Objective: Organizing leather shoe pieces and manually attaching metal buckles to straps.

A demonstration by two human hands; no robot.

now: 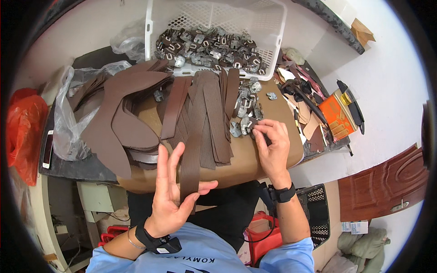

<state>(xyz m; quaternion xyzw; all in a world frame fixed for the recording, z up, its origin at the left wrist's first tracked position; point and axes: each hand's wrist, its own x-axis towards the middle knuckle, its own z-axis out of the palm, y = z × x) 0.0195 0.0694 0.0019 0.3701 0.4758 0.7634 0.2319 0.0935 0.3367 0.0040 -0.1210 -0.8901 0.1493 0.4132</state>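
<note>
A long brown leather-like strip [191, 168] passes between the thumb and a finger of my left hand [169, 200], whose other fingers stretch out. Its far part lies over a fanned stack of similar ribbed strips [214, 132]. My right hand [273, 148] has thumb and forefinger closed on a small metal clip with a brown piece on it [248, 124], at the near end of a row of such clips [248, 100]. A loose silvery clip [235, 129] lies just left of those fingertips. Wide curved brown pieces [111, 104] are stacked to the left.
Behind stands a white plastic basket [278, 50] heaped with metal clips. Clear plastic bags [68, 132], a phone [48, 149] and a red bag [25, 132] are at left. Scraps [309, 123] and an orange tin [337, 117] sit at right, beyond the brown padded work surface [250, 159].
</note>
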